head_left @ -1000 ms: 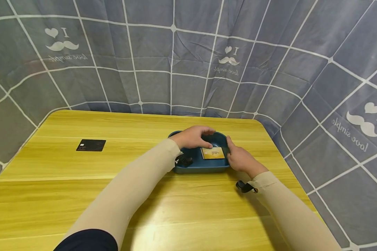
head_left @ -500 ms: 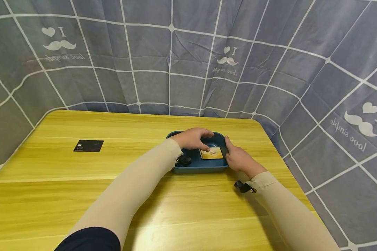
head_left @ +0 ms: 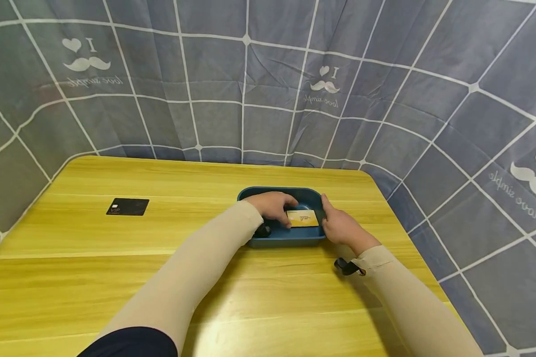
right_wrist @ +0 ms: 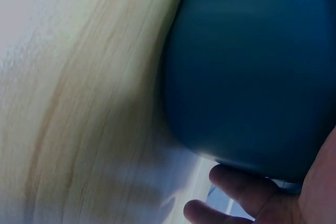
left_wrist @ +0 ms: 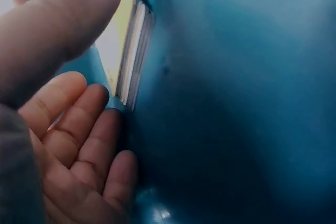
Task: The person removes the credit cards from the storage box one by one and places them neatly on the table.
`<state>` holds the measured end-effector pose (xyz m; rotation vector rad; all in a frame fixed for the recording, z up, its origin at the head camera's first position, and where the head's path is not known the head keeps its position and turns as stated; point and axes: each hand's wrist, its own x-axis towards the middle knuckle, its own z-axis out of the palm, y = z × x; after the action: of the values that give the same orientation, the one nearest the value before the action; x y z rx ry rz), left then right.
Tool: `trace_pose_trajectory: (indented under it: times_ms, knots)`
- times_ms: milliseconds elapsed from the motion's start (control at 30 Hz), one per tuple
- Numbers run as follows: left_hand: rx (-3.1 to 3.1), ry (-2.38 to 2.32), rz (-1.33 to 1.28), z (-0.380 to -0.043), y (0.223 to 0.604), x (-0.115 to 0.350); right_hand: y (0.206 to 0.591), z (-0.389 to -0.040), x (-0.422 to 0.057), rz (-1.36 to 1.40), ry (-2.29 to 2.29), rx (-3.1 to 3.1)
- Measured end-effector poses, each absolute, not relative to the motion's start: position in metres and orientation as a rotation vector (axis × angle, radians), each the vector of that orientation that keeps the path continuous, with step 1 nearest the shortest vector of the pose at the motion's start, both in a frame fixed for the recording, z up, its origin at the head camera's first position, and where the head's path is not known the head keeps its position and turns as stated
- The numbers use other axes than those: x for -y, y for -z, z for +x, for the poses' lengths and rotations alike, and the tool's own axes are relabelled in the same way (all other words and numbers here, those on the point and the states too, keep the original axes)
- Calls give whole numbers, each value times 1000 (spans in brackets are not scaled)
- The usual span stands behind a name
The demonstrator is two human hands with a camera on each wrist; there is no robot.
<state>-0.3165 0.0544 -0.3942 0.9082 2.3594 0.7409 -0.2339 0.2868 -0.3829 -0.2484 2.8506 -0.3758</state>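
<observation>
A blue plastic storage bin (head_left: 286,242) stands on the table with a stack of cards (head_left: 304,218) lying inside, a yellow and white one on top. My left hand (head_left: 272,204) reaches down into the bin, thumb and fingers spread around the left end of the stack. In the left wrist view the thumb (left_wrist: 63,22) overlaps the top card, and the loosely bent fingers (left_wrist: 86,140) lie beside the stack's near end. My right hand (head_left: 341,225) holds the bin's right end, its fingers (right_wrist: 247,187) against the outer wall in the right wrist view.
A black VIP card (head_left: 127,207) lies flat at the left of the wooden table (head_left: 116,277). Black straps hang at both wrists, the right one (head_left: 346,266) over the tabletop. A grey checked curtain (head_left: 214,124) encloses the back and sides.
My left hand has lowered and shifted slightly left and nearer, down to the left end of the card stack. The right hand stays at the bin's end.
</observation>
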Motion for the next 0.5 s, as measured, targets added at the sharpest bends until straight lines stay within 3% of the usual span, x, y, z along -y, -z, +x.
trace_pose_trajectory:
  times_ms: [500]
  knots:
    - [-2443,-558,959,-317,401,-68,387,-233,-287,-240,404,-2860]
